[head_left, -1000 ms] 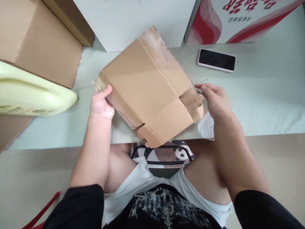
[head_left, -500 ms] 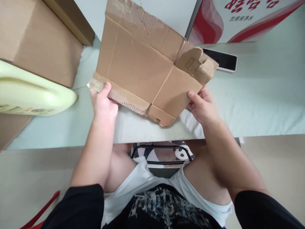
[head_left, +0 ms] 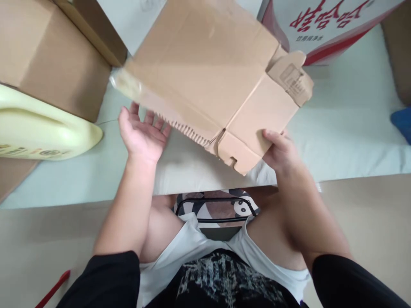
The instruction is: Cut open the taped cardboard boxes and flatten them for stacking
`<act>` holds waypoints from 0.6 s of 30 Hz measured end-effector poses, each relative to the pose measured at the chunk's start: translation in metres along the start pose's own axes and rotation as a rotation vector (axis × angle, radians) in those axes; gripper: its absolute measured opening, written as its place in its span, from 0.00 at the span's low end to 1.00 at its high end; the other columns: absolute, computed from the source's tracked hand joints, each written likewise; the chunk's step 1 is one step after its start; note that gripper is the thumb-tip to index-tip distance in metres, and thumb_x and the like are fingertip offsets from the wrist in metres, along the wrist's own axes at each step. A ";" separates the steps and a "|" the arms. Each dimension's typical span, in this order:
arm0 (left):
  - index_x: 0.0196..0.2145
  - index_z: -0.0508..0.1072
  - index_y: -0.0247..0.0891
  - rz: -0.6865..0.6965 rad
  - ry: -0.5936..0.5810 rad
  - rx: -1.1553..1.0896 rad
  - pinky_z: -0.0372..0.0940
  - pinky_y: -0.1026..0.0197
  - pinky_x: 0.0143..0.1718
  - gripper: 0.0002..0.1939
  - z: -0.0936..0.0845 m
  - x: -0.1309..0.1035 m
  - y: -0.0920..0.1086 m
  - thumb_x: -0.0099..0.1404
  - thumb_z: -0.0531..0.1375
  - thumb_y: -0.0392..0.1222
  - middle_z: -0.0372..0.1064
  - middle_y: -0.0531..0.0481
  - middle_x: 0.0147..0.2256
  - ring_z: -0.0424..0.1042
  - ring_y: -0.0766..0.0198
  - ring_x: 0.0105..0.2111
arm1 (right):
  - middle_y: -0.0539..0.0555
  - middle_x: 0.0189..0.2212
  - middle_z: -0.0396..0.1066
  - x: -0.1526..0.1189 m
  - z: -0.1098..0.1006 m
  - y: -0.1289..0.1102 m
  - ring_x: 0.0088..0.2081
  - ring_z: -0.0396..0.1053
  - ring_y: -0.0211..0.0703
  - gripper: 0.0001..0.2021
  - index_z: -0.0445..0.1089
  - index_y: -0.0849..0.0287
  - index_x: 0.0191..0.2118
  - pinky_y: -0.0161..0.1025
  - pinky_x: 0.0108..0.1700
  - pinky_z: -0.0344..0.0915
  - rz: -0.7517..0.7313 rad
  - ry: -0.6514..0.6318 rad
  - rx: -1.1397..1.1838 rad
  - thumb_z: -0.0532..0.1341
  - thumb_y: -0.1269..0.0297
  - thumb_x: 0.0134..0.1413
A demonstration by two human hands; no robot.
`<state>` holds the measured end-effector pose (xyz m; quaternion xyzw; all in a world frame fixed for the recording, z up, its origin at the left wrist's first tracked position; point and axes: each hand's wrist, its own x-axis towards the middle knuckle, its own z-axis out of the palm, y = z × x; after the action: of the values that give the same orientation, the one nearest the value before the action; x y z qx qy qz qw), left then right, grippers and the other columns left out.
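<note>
A flattened brown cardboard box (head_left: 205, 72) is held up over the pale green cloth, tilted, with creases, torn flaps and a strip of clear tape at its left corner. My right hand (head_left: 280, 147) pinches its lower right edge, thumb on top and fingers underneath. Just below the ragged left edge, my left hand (head_left: 144, 132) is palm up with its fingers spread, their tips partly behind the cardboard. Whether those fingertips touch it I cannot tell.
A pale yellow jug (head_left: 48, 124) lies at the left beside an open brown carton (head_left: 70, 64). At the back right stands a red and white box (head_left: 321, 30). A blue item (head_left: 403, 122) shows at the right edge. The cloth-covered surface (head_left: 346, 128) ends before my knees.
My left hand has let go of the cardboard's left corner and opened. The cardboard has shifted right and come closer, now covering the phone seen earlier. My right hand keeps its grip.
</note>
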<state>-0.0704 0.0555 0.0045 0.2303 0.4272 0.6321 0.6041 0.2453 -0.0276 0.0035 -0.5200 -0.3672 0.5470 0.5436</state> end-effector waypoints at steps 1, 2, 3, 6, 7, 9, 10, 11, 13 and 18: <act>0.46 0.69 0.49 -0.044 0.064 -0.013 0.70 0.58 0.40 0.20 0.001 -0.001 0.002 0.61 0.60 0.61 0.76 0.51 0.44 0.76 0.59 0.43 | 0.53 0.35 0.79 -0.002 -0.004 -0.003 0.42 0.79 0.54 0.24 0.74 0.52 0.36 0.51 0.42 0.78 -0.040 0.051 0.015 0.76 0.42 0.39; 0.44 0.69 0.49 -0.087 0.103 -0.009 0.69 0.59 0.36 0.19 0.001 -0.001 0.003 0.60 0.60 0.60 0.75 0.51 0.40 0.75 0.60 0.38 | 0.51 0.30 0.75 -0.005 -0.008 -0.006 0.37 0.77 0.51 0.23 0.71 0.51 0.33 0.49 0.37 0.76 -0.075 0.094 0.016 0.75 0.41 0.40; 0.41 0.70 0.48 -0.126 0.099 0.010 0.67 0.60 0.34 0.17 0.000 0.000 0.004 0.60 0.59 0.60 0.73 0.51 0.37 0.73 0.61 0.35 | 0.49 0.24 0.69 -0.010 -0.013 -0.009 0.30 0.72 0.47 0.23 0.68 0.51 0.30 0.46 0.31 0.72 -0.104 0.135 0.008 0.74 0.40 0.42; 0.34 0.69 0.48 -0.177 -0.077 0.077 0.67 0.60 0.32 0.15 -0.007 0.003 0.004 0.59 0.60 0.60 0.70 0.52 0.32 0.70 0.62 0.30 | 0.43 0.18 0.47 -0.034 -0.031 -0.021 0.18 0.47 0.34 0.29 0.56 0.52 0.24 0.39 0.19 0.51 -0.144 0.303 0.000 0.74 0.41 0.44; 0.32 0.70 0.48 -0.173 -0.132 0.085 0.67 0.59 0.32 0.14 -0.009 0.003 0.004 0.59 0.61 0.60 0.70 0.52 0.31 0.69 0.62 0.30 | 0.43 0.19 0.47 -0.044 -0.039 -0.025 0.19 0.44 0.32 0.30 0.55 0.53 0.23 0.38 0.18 0.47 -0.152 0.400 0.003 0.76 0.43 0.42; 0.31 0.70 0.48 -0.174 -0.176 0.069 0.68 0.60 0.31 0.14 -0.009 0.001 0.005 0.58 0.63 0.59 0.69 0.53 0.29 0.68 0.63 0.28 | 0.45 0.23 0.56 -0.067 -0.059 -0.035 0.21 0.47 0.31 0.27 0.59 0.52 0.24 0.37 0.18 0.45 -0.162 0.665 -0.015 0.80 0.52 0.34; 0.30 0.70 0.48 -0.182 -0.171 0.047 0.67 0.60 0.30 0.14 -0.008 -0.001 0.006 0.57 0.64 0.58 0.68 0.53 0.28 0.67 0.64 0.27 | 0.46 0.26 0.60 -0.077 -0.071 -0.041 0.22 0.50 0.31 0.27 0.60 0.52 0.26 0.35 0.18 0.43 -0.185 0.765 -0.027 0.81 0.56 0.30; 0.30 0.71 0.47 -0.190 -0.157 0.020 0.67 0.61 0.28 0.13 -0.006 -0.003 0.006 0.56 0.65 0.57 0.67 0.53 0.27 0.66 0.65 0.26 | 0.46 0.29 0.63 -0.085 -0.084 -0.046 0.24 0.53 0.31 0.26 0.62 0.51 0.27 0.33 0.17 0.43 -0.203 0.831 -0.045 0.80 0.60 0.28; 0.28 0.71 0.45 -0.206 -0.126 -0.017 0.66 0.62 0.26 0.13 0.001 -0.008 0.007 0.55 0.67 0.54 0.66 0.53 0.25 0.64 0.67 0.24 | 0.45 0.32 0.65 -0.094 -0.111 -0.055 0.24 0.53 0.29 0.28 0.61 0.51 0.31 0.29 0.17 0.42 -0.248 0.963 -0.102 0.79 0.64 0.24; 0.24 0.72 0.42 -0.217 -0.091 -0.036 0.57 0.65 0.19 0.11 0.021 -0.012 0.004 0.54 0.67 0.49 0.61 0.56 0.20 0.55 0.71 0.17 | 0.43 0.26 0.61 -0.076 -0.168 -0.077 0.18 0.48 0.28 0.21 0.56 0.52 0.31 0.29 0.15 0.42 -0.242 1.182 -0.327 0.70 0.73 0.44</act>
<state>-0.0535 0.0497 0.0220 0.2002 0.4104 0.5596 0.6916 0.4144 -0.1187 0.0589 -0.7660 -0.1397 0.0379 0.6263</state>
